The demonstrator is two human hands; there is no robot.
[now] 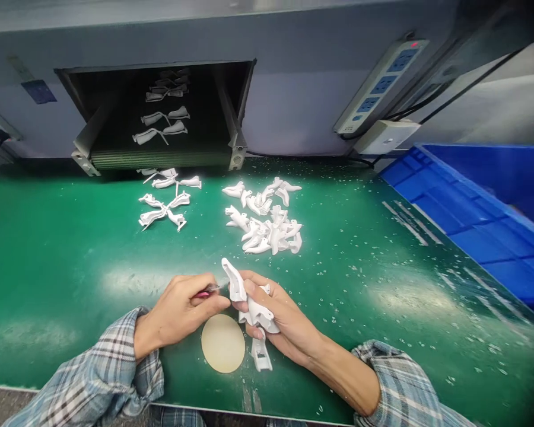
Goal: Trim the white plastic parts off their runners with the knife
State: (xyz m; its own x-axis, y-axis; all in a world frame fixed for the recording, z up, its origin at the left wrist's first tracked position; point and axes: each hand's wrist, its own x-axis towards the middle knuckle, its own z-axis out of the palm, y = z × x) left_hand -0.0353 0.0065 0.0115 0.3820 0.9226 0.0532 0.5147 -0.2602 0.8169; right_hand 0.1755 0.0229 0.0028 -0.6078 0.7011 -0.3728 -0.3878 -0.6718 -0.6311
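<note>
- I see the right hand (289, 317) grasping a bunch of white parts (261, 316), thumb on the near side and fingers curled behind.
- The topmost of these stands out past the thumb tip, tilted up and leftward; another lies against the fingers, below the thumb; the lowest hangs under the hand, above the table (93, 261).
- I have the left hand (182, 311) clenched on a pink tool (203, 293), its thin tip pointing right, just beside the topmost part. I cannot tell whether tip and part touch.
- The left hand itself is apart from the bunch, on its left side, with a narrow gap between the two thumbs.
- Below that gap I make out a round cream disc (223, 344) on the table; the lowest held part hangs just to its right.
- Beyond the right hand, near it, I have a loose pile (271, 231) of similar white pieces.
- Farther left, well apart from both hands, a branched cluster (164, 212) lies on the table, with more behind it.
- Behind those, I see further clusters riding on a dark belt (160, 160) inside the machine's mouth.
- At far right I have a blue bin (471, 207), well clear of the right hand.
</note>
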